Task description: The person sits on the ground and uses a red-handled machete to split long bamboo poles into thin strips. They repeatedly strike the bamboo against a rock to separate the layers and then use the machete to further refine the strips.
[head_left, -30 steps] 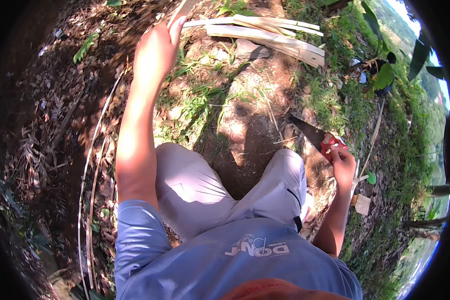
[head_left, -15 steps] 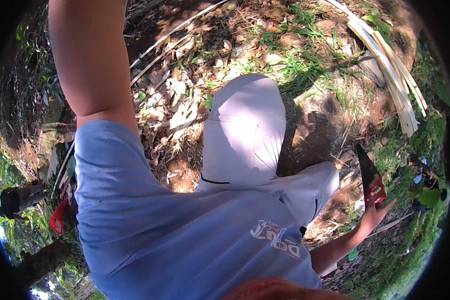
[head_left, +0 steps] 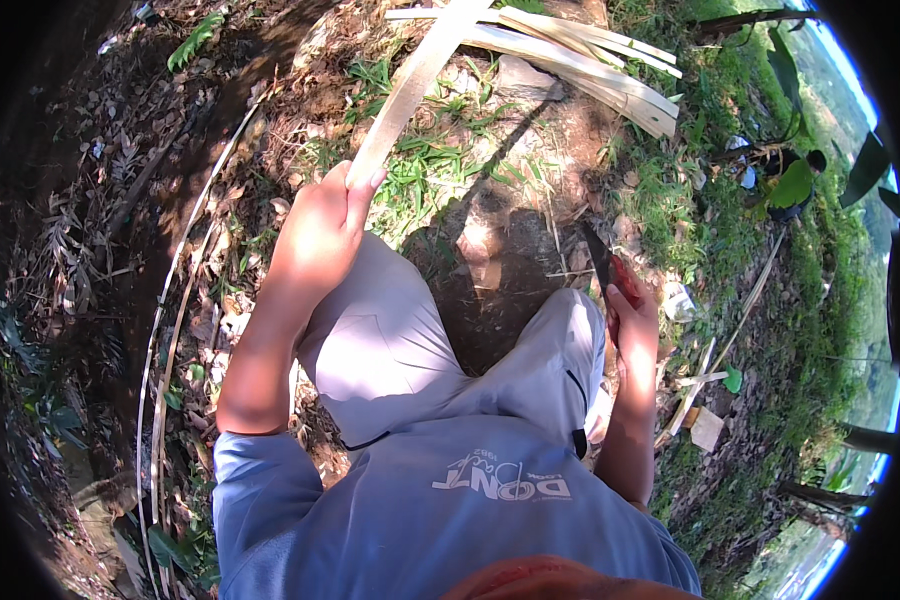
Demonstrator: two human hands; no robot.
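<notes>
My left hand (head_left: 315, 235) is closed around the lower end of a long, flat, pale strip of wood or bamboo (head_left: 407, 100), which slants up and right past the upper edge. Low beside my right knee, my right hand (head_left: 634, 320) grips the red handle of a handsaw (head_left: 597, 250). Its dark, tapering blade points away from me and slightly left. Strip and saw are apart. Both forearms reach forward on either side of my bent, light-trousered legs (head_left: 380, 350).
Several pale strips (head_left: 590, 70) lie stacked beyond my knees, near a flat stone (head_left: 525, 80). Long thin sticks (head_left: 160, 380) run along the ground at left. Dry leaves, grass and a crumpled clear plastic thing (head_left: 682, 302) lie around. A grassy slope drops off at right.
My left arm, earlier stretched up out of view, has come down in front with the pale strip in hand. The right hand has moved the saw inward, near the knee. The view has turned.
</notes>
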